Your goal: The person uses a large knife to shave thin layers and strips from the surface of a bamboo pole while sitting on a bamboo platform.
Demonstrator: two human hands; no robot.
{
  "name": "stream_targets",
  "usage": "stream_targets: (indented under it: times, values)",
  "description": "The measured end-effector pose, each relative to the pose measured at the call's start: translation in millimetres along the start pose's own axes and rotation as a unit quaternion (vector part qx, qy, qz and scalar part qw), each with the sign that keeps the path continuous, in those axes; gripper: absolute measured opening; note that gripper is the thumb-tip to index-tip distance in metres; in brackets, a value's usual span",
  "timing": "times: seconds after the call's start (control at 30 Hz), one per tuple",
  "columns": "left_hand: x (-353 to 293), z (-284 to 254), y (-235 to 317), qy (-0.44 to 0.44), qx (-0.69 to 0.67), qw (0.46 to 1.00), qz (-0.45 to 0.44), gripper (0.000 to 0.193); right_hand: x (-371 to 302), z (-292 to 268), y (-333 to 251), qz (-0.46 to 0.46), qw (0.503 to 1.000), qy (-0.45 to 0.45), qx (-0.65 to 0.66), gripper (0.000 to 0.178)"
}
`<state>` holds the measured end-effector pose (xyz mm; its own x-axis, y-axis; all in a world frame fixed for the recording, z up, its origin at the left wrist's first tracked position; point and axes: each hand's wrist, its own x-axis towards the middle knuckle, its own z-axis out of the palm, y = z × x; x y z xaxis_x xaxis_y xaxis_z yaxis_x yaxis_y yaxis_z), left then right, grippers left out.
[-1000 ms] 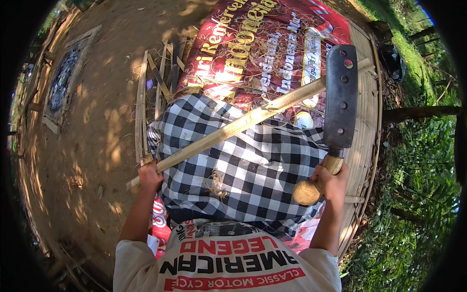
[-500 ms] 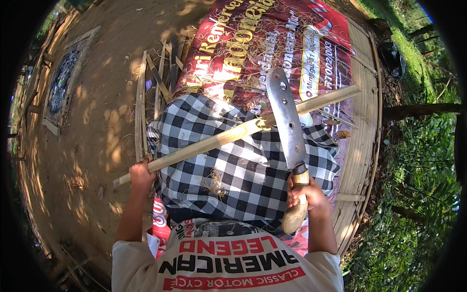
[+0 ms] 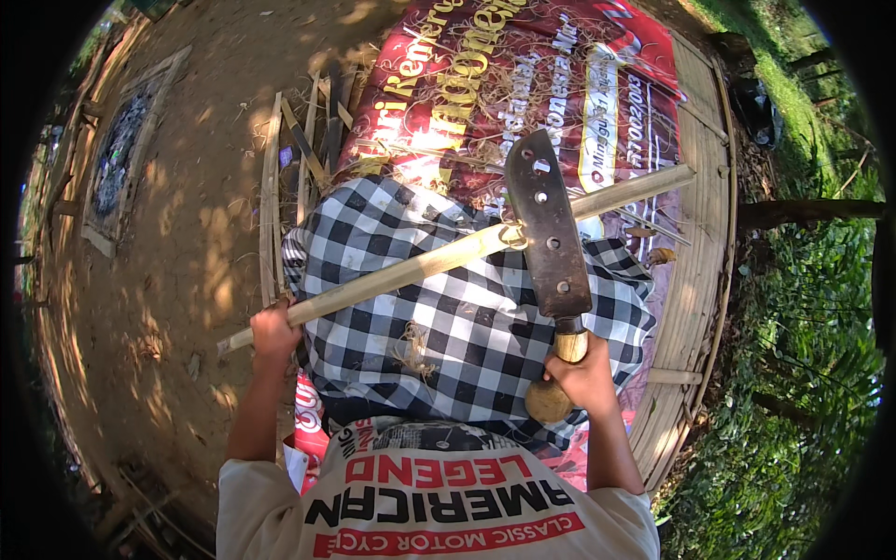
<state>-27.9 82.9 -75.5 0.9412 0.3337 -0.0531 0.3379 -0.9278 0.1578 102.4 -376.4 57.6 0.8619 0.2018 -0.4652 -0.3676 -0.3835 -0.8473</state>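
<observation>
My left hand (image 3: 275, 331) is closed around the lower left end of a long bamboo strip (image 3: 401, 278). The strip slants up to the right across a black-and-white checked cloth (image 3: 448, 341) spread over my lap. In my right hand (image 3: 586, 375) is the wooden handle of a machete (image 3: 553, 247), its wide dark blade with a row of holes pointing away from me. The blade crosses over the strip right of its middle and hides part of it. Beside the blade, a small pale curl of bamboo (image 3: 512, 236) sits on the strip.
A red printed banner (image 3: 597, 103) strewn with thin shavings covers part of a bamboo-slat platform (image 3: 686, 280). Several bamboo pieces (image 3: 271, 196) lie to the left, beside bare dirt ground (image 3: 177, 308). Green plants (image 3: 803, 392) grow at the right.
The machete has rolled in my right hand, so its blade now shows a broader, darker face. The handle's butt has shifted up and left. My left hand and the strip have barely moved.
</observation>
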Motion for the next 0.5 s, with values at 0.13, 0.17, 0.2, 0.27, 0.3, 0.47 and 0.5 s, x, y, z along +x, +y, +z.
stream_targets:
  times: [0.13,0.17,0.2,0.27,0.3,0.47,0.5]
  values:
    - [-2,-11,0,0.003,-0.031,0.999,0.014,0.034,10,-7,18,0.043,0.981,-0.085,0.168,0.018]
    - [-4,-8,2,0.000,-0.017,1.000,0.004,0.034,9,-6,17,0.052,0.978,-0.088,0.184,0.018]
    - [2,-3,5,0.000,-0.007,1.000,0.000,0.034,9,-7,17,0.049,0.974,-0.101,0.198,0.019]
    - [-1,-5,3,0.011,-0.020,1.000,0.001,0.033,10,-9,17,0.043,0.965,-0.128,0.226,0.019]
    - [-3,-9,5,0.011,-0.019,1.000,0.001,0.032,11,-9,16,0.047,0.964,-0.132,0.226,0.019]
    - [3,-21,6,0.016,-0.018,0.999,0.022,0.030,6,-15,22,0.141,0.881,-0.188,0.410,0.020]
    - [3,-22,6,0.011,-0.019,1.000,0.021,0.030,5,-13,18,0.107,0.909,-0.165,0.367,0.019]
